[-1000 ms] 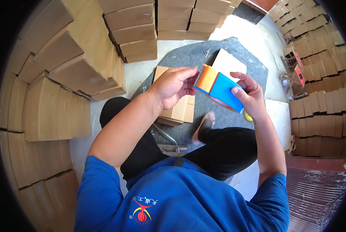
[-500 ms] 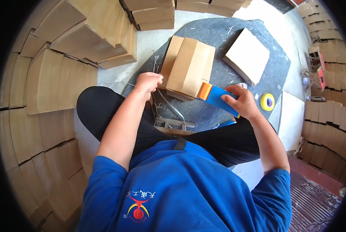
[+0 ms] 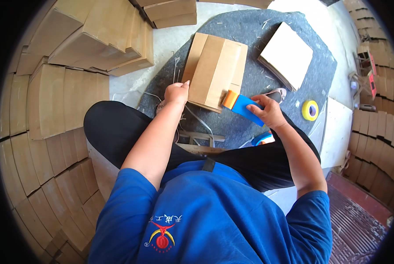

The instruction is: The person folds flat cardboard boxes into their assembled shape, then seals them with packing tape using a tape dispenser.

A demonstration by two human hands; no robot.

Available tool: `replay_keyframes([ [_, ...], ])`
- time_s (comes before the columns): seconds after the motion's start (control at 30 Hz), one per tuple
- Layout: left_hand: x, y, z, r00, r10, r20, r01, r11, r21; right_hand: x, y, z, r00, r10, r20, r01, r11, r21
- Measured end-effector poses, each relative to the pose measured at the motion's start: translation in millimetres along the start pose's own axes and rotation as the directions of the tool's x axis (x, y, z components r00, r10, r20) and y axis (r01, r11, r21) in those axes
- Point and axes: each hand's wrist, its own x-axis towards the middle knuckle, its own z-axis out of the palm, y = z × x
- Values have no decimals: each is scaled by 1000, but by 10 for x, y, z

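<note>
We saw a closed-top cardboard carton (image 3: 216,72) on the dark mat (image 3: 323,72), ahead of the knees. It looked stiff-walled and probably light, though its contents were hidden; we judged its lower corners the surest hold, since pressed flaps might give. Our left hand (image 3: 176,93) was curled at its near left edge, but with the fingertips hidden we couldn't tell whether it gripped. Our right hand (image 3: 268,110) gripped the blue-and-orange tape dispenser (image 3: 247,111), seemingly hard, smooth plastic, best held by its blue body, clear of the orange head. That head overlapped the carton's near right corner; contact was unclear. The dispenser's tape roll was out of sight, and a leg partly covered another blue-and-orange object (image 3: 261,139).
</note>
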Motion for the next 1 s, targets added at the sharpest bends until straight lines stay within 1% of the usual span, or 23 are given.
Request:
replay_keyframes([
  [0.03,-18,-24,43,999,-28,-29,28,1000,9,2,37,22,1000,6,4,-6,1000,0],
  [0.07,-20,-44,64,999,-31,-26,32,999,10,11,68,39,1000,-9,9,9,1000,6],
  [0.1,-3,-113,111,991,-122,55,130,976,-173,12,95,47,1000,-24,14,24,1000,14],
  [0.13,30,-222,174,969,-195,150,236,911,-340,9,106,44,1000,-19,14,19,1000,16],
  [0.17,42,-353,208,951,-212,223,284,885,-369,10,118,30,1000,-15,23,15,1000,9],
  [0.23,-70,-378,117,897,-219,383,374,838,-397,-1,129,16,1000,-5,26,5,1000,4],
  [0.27,-64,-333,111,895,-218,389,374,841,-390,-13,135,40,999,-19,31,18,1000,19],
  [0.3,-110,-200,70,979,-193,60,200,969,-144,-30,129,67,999,-32,37,31,999,35],
  [0.33,-158,-69,22,967,-47,-249,90,982,164,-37,110,82,998,-53,21,51,996,67],
  [0.37,-237,44,-42,883,315,-347,-216,930,296,-46,89,76,999,-49,19,47,996,71],
  [0.4,-292,175,-143,805,564,-183,-496,810,312,-49,63,68,999,-37,26,36,997,63],
  [0.43,-348,312,-250,641,767,-19,-734,621,276,-43,53,63,999,-27,34,25,998,55],
  [0.47,-503,475,-253,570,811,129,-813,535,230,-34,65,64,999,-26,32,24,998,58],
  [0.5,-638,566,-246,498,796,343,-862,410,298,-28,87,60,999,-29,28,27,998,57],
  [0.57,-905,578,-169,421,686,593,-881,154,448,-40,121,36,1000,-25,19,24,998,54],
  [0.63,-941,488,-132,488,549,678,-865,198,462,-50,111,24,999,-33,0,33,999,32],
  [0.67,-921,466,-86,510,532,676,-848,178,499,-58,114,12,1000,-24,-3,24,999,32],
  [0.73,-888,511,-45,522,523,674,-841,185,508,-102,36,-39,999,-44,-12,44,999,-8],
  [0.77,-884,535,-35,534,506,677,-832,175,526,-123,-11,-82,999,-11,-37,13,999,52],
  [0.87,-873,544,-5,530,513,675,-836,182,519,-185,-84,-325,999,33,-16,-29,979,200],
  [0.93,-844,526,-15,518,526,674,-844,189,501,-313,-182,-550,998,68,2,-68,996,63],
  [0.97,-828,526,-16,511,547,663,-849,200,489,-355,-136,-629,993,115,5,-115,986,122],
  [1.0,-831,546,-17,516,531,672,-846,193,497,-371,-76,-668,993,121,5,-121,985,124],
])
